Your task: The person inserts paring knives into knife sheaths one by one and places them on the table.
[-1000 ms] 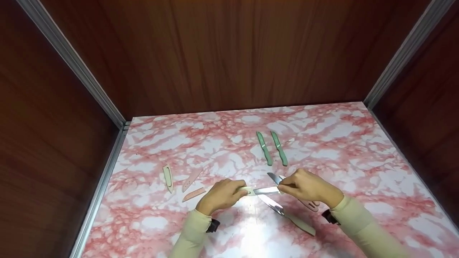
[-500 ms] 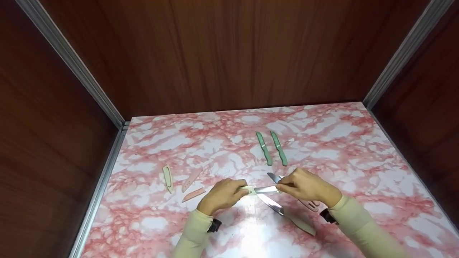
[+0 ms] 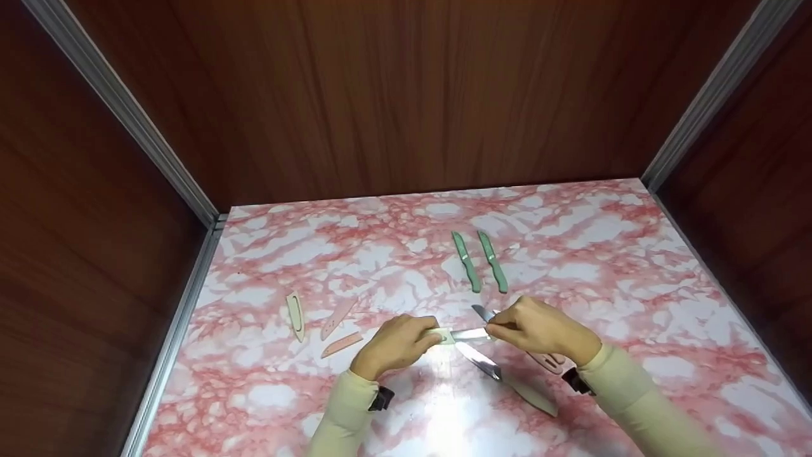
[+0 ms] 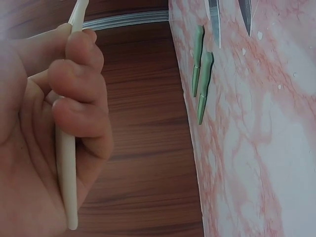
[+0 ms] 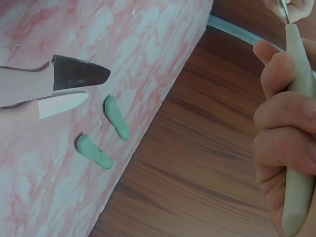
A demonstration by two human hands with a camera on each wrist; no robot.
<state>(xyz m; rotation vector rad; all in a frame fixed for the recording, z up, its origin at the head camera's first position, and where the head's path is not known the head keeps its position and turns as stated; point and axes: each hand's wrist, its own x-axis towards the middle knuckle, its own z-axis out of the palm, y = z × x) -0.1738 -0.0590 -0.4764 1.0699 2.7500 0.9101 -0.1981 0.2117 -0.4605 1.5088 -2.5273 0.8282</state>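
Observation:
My left hand point(image 3: 398, 343) grips a cream blade sheath point(image 4: 67, 168), its fingers curled round it. My right hand point(image 3: 549, 327) holds a small knife by its cream handle point(image 5: 298, 182). Between the hands the knife's bare blade point(image 3: 469, 334) shows, pointing left, with its tip end inside the sheath's mouth. Just below lies a larger knife with a cream handle point(image 3: 534, 398) and shiny blade. Under and beyond my right hand lie two pink-handled knives point(image 5: 22, 88), one with a dark blade point(image 5: 80, 74); the head view hides them in part.
Two green knives point(image 3: 466, 261) in matching sheaths lie side by side farther back. Left of my left hand are a cream sheath point(image 3: 295, 316) and two pink sheaths point(image 3: 341, 344). Dark wood-grain panels point(image 3: 406, 95) enclose the marbled table point(image 3: 266, 393) at back and sides.
My right hand has shifted slightly left towards my left hand, and a shorter length of blade shows between them. The left hand stays nearly still. The things on the table have not moved.

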